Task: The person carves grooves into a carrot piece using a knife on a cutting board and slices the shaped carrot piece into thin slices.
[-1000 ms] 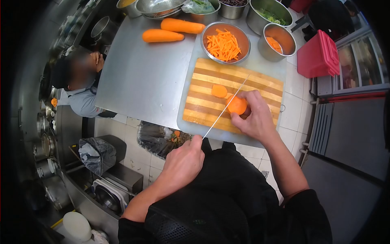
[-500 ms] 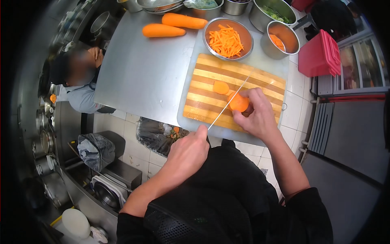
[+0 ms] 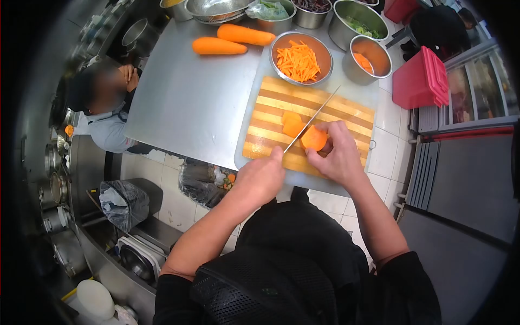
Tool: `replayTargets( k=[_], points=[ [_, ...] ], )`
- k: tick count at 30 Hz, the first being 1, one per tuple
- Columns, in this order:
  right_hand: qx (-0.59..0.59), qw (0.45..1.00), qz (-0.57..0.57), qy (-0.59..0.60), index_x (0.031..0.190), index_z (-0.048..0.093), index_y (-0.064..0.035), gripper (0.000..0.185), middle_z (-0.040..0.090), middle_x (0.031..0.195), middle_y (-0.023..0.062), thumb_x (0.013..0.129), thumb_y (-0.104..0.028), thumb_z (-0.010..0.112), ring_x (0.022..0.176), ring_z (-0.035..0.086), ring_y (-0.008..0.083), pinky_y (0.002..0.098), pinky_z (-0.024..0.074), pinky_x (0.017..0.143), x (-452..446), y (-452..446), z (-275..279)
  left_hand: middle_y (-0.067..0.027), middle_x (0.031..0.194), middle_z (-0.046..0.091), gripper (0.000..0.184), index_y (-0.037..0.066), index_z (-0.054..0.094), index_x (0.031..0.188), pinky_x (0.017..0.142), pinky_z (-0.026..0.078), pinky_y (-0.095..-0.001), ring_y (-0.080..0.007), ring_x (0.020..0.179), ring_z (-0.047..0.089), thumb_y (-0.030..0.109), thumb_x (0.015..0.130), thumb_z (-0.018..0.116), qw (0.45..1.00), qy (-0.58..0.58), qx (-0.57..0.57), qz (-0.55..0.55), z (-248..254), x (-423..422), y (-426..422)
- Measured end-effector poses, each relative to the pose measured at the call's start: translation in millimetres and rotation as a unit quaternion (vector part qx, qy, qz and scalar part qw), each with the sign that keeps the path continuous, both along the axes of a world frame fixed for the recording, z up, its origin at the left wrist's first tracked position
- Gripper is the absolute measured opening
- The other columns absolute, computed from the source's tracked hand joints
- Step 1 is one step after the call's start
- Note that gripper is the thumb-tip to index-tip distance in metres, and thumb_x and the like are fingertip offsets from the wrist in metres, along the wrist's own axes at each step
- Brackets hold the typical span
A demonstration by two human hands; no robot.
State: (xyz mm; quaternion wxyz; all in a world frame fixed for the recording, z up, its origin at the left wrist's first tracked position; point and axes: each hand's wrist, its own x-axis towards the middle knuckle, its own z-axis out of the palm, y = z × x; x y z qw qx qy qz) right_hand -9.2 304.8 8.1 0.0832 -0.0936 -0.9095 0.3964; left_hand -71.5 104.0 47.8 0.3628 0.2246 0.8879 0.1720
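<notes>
My left hand [image 3: 261,180] is closed round the handle of a kitchen knife [image 3: 323,108], whose long thin blade slants across the striped wooden cutting board [image 3: 258,145]. The handle is mostly hidden in the fist. On the other side of the blade, my right hand [image 3: 343,154] grips a thick carrot piece [image 3: 313,138] between thumb and fingers, its round cut face showing. Carrot slices [image 3: 292,124] lie partly overlapping on the board, just left of the blade. Behind the board, a metal bowl [image 3: 274,69] holds a heap of carrot sticks [image 3: 299,62].
Two whole peeled carrots [image 3: 245,35] lie on the steel table [image 3: 189,103]. A metal pot [image 3: 383,65] holds carrot pieces; more pots and a colander [image 3: 216,10] line the back. A red bin [image 3: 420,81] stands right. Another person [image 3: 108,130] is at the left edge.
The knife blade has come down beside the carrot piece, and a second slice now lies against the first. Both hands keep their grips. The view has shifted slightly.
</notes>
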Motion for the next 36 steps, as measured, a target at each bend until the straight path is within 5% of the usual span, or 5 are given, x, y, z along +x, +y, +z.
replayTargets(
  k=[3, 6, 9, 18, 36],
  points=[
    [-0.004, 1.000, -0.015, 0.025, 0.125, 0.057, -0.0011, 0.065, 0.057, 0.105, 0.0097, 0.074, -0.024, 0.090, 0.075, 0.059, 0.0168, 0.0327, 0.0535, 0.067, 5.2, -1.5, -4.3, -0.0324, 0.097, 0.070, 0.025, -0.002, 0.051, 0.116, 0.087, 0.051, -0.0604, -0.0512, 0.100, 0.068, 0.018, 0.101, 0.049, 0.999, -0.026, 0.024, 0.016, 0.4, -8.0, -10.0],
    [0.020, 0.999, -0.032, 0.010, 0.126, 0.056, 0.0027, 0.075, 0.056, 0.113, 0.0188, 0.072, -0.032, 0.096, 0.101, 0.063, 0.0350, 0.0417, 0.0569, 0.079, 8.2, -3.6, -4.0, -0.0340, 0.097, 0.070, 0.027, -0.002, 0.050, 0.116, 0.087, 0.049, -0.0622, -0.0533, 0.099, 0.066, 0.020, 0.102, 0.049, 0.999, -0.025, 0.028, 0.033, -4.7, -0.7, -18.8],
    [0.015, 0.999, -0.047, -0.002, 0.124, 0.057, 0.0016, 0.078, 0.057, 0.113, 0.0186, 0.070, -0.037, 0.098, 0.101, 0.063, 0.0371, 0.0442, 0.0557, 0.085, 5.6, -6.0, -10.3, -0.0346, 0.095, 0.069, 0.026, -0.003, 0.049, 0.115, 0.087, 0.048, -0.0633, -0.0552, 0.098, 0.066, 0.020, 0.102, 0.050, 0.998, -0.026, 0.039, 0.040, -6.6, 7.4, -26.5],
    [0.110, 0.986, 0.055, 0.113, 0.125, 0.059, -0.0007, 0.061, 0.059, 0.121, 0.0177, 0.074, -0.017, 0.086, 0.106, 0.064, 0.0369, 0.0416, 0.0553, 0.088, 8.3, 5.9, -7.0, -0.0391, 0.092, 0.067, 0.027, -0.003, 0.047, 0.116, 0.086, 0.048, -0.0638, -0.0594, 0.095, 0.063, 0.021, 0.102, 0.050, 0.998, -0.021, 0.041, 0.052, -16.2, 13.1, -29.7],
    [0.024, 0.997, 0.012, 0.068, 0.119, 0.062, -0.0016, 0.047, 0.062, 0.115, 0.0186, 0.075, -0.011, 0.077, 0.106, 0.064, 0.0383, 0.0429, 0.0549, 0.090, 5.0, 5.2, -3.5, -0.0316, 0.092, 0.069, 0.020, -0.005, 0.047, 0.109, 0.080, 0.052, -0.0615, -0.0537, 0.090, 0.067, 0.011, 0.099, 0.053, 0.992, 0.058, 0.108, 0.026, 11.5, 31.6, -33.7]
  ],
)
